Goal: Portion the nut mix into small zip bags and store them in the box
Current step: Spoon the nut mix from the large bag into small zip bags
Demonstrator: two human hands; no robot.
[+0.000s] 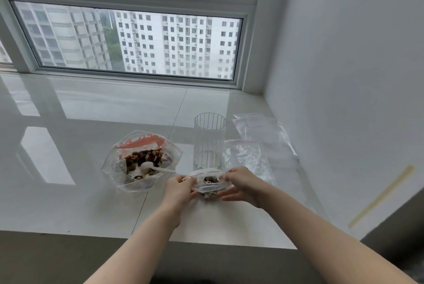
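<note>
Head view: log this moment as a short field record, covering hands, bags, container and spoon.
left hand: pinches left end of small zip bag
right hand: holds bag's right end
small zip bag: contains some nut mix
large bag: open, nut mix inside, white spoon resting in it
clear ribbed container: upright, behind the hands
empty bags: piled right of container

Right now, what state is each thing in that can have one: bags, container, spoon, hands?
Large clear zip bag of nut mix: open, mouth spread.
White plastic spoon: resting in the nuts.
Small clear zip bag: holds nuts, gripped at both ends.
Tall ribbed clear container: upright, lidless, looks empty.
Spare clear bags: lying flat, empty.
Left hand: pinching the bag.
Right hand: pinching the bag.
</note>
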